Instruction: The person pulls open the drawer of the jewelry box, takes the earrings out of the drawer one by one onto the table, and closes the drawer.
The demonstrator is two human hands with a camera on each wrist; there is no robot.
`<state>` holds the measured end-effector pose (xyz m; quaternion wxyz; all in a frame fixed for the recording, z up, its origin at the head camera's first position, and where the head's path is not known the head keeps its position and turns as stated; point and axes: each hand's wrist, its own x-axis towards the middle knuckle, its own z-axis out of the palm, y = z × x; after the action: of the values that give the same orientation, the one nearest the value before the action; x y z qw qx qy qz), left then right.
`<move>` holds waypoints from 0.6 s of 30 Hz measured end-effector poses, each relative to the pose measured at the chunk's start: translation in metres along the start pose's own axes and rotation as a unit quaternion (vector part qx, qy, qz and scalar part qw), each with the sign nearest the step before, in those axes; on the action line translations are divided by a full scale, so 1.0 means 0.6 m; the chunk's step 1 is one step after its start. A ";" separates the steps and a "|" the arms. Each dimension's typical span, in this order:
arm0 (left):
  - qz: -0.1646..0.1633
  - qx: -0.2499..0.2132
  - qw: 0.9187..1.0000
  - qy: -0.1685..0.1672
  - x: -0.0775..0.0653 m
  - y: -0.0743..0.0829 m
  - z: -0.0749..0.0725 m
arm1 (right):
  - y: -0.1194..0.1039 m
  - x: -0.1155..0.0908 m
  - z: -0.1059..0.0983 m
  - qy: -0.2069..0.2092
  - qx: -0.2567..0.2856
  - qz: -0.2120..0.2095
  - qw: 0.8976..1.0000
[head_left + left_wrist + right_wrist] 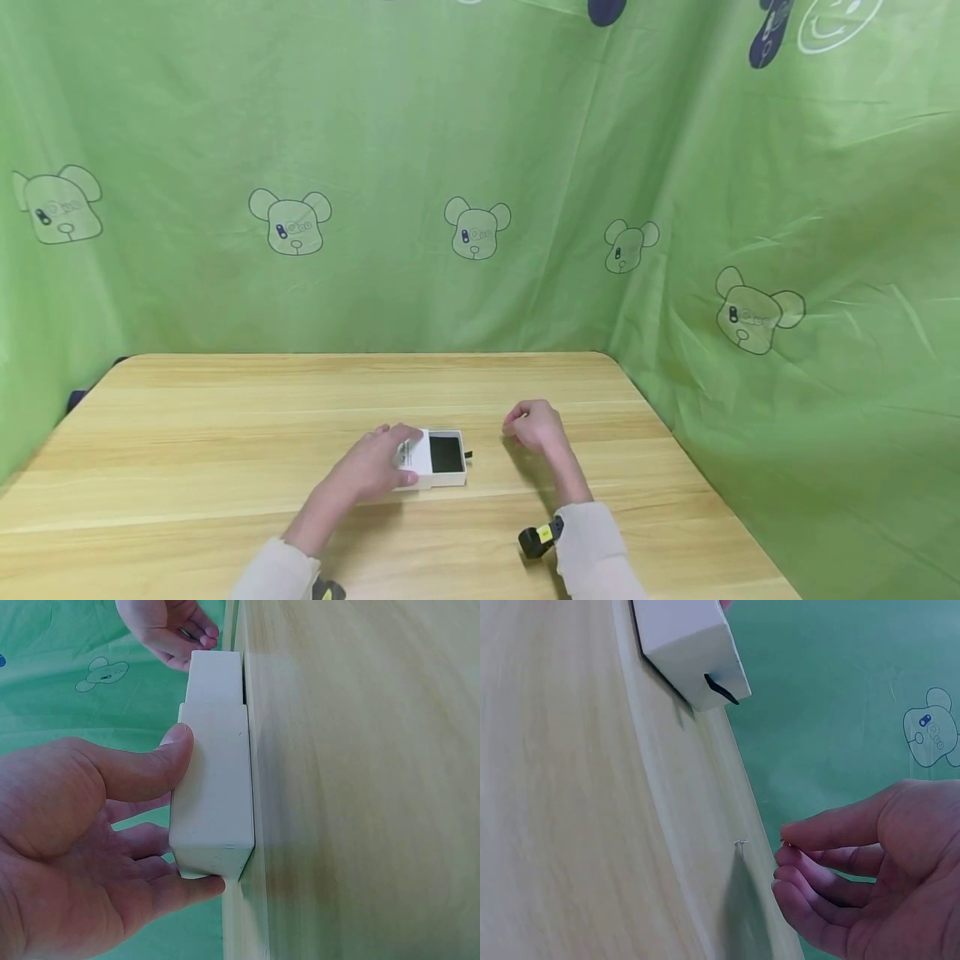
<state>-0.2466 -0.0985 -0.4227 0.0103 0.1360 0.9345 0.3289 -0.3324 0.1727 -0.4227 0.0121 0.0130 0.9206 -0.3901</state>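
My left hand [367, 465] grips a white sliding gift box [422, 462] on the table, with the thumb along its near side and fingers at the far side. The inner tray [215, 677] sticks out of the sleeve toward the right, showing a black lining [447, 455] and a black ribbon tab [721, 691]. To the right of the box, my right hand [534, 427] pinches a tiny metal piece [784, 843] between thumb and index finger. Most of that piece is hidden by the fingertips. A small shiny stud-like thing [741, 843] is on the wood beside the fingertips.
The wooden table [225, 417] has light grain and a rounded far corner. A green curtain [390, 125] with bear-face prints hangs behind it and along its right side. Black wrist cameras [537, 541] sit at the sleeves.
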 end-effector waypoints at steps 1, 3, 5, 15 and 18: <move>0.000 0.000 1.000 0.000 0.000 0.000 0.000 | 0.002 0.001 0.000 0.001 -0.002 0.000 1.000; -0.001 0.001 1.000 0.000 0.000 0.000 0.000 | 0.004 0.002 0.000 0.002 -0.005 0.004 1.000; -0.002 0.000 1.000 -0.001 0.000 0.001 0.000 | 0.007 0.003 0.001 0.004 -0.010 0.009 1.000; -0.001 0.003 1.000 0.001 -0.002 0.002 0.001 | 0.016 0.005 0.002 0.010 -0.016 0.010 1.000; -0.001 0.003 1.000 0.002 -0.002 0.002 0.000 | 0.018 0.006 0.002 0.009 -0.021 0.008 1.000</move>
<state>-0.2454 -0.0978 -0.4222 0.0086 0.1346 0.9357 0.3259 -0.3354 0.1790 -0.4314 0.0073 0.0233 0.9286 -0.3704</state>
